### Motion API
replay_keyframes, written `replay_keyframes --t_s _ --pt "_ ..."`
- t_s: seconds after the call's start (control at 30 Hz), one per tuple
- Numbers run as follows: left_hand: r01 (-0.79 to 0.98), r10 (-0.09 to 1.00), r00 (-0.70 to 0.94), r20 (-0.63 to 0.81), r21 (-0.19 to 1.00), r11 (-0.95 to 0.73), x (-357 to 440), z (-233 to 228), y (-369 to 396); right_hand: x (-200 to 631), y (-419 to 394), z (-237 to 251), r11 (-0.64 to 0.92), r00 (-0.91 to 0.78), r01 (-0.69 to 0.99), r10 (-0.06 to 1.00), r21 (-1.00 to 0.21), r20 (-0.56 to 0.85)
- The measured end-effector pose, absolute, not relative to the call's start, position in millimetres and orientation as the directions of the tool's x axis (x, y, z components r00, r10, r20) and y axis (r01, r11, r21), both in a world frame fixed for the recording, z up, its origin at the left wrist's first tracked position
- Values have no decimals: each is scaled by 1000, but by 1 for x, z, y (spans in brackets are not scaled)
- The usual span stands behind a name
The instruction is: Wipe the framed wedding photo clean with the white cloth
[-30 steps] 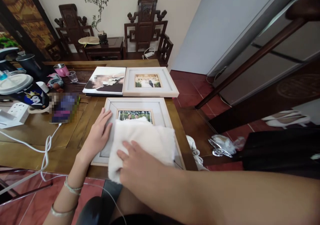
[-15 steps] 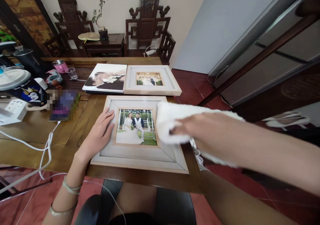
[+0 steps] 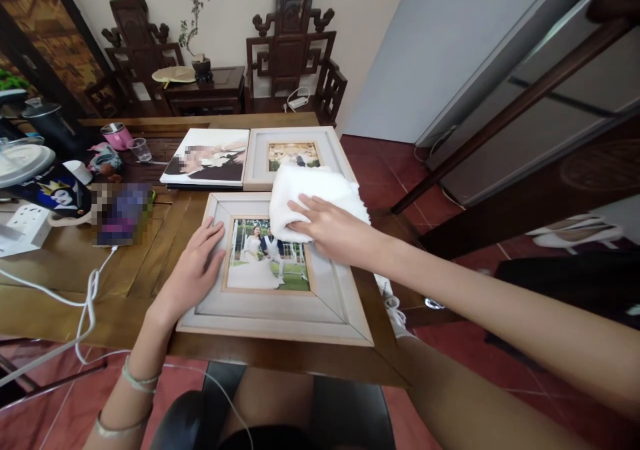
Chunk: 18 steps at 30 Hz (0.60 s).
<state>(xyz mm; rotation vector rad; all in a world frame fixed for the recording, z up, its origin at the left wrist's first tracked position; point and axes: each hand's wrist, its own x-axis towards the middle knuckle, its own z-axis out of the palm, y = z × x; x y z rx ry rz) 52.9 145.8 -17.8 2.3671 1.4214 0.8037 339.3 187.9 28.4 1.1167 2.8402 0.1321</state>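
Observation:
A pale wooden picture frame (image 3: 280, 317) lies face up on the table near its front edge, with a wedding photo (image 3: 260, 263) in its middle. Fingers apart, my left hand (image 3: 193, 270) rests on the frame's left border and holds nothing. My right hand (image 3: 335, 230) presses a folded white cloth (image 3: 320, 187) over the frame's upper right part. The cloth hides the top right corner of the photo and part of a second picture frame (image 3: 257, 147) lying behind. Beside that second frame lies a white-edged photo panel (image 3: 210, 150).
On the left are a phone (image 3: 125, 217) on a white cable, a power strip (image 3: 27, 220), a large dark cup (image 3: 50, 190), a pink mug (image 3: 116, 135) and a clear cup (image 3: 141, 149). Carved chairs (image 3: 293, 43) stand behind the wooden table (image 3: 130, 310).
My right hand has moved left and away from me with the cloth, from the frame's right border to its upper right part. My left hand has stayed on the left border.

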Motion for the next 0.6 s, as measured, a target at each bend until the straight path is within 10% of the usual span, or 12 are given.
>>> replay_keyframes --t_s 0.43,0.6 --pt "759 860 409 304 409 -506 53 -18 147 304 75 59 744 -713 646 508 -170 -484" --pt "775 848 412 332 361 -518 55 -20 147 316 97 41 741 -757 652 630 -160 -173"
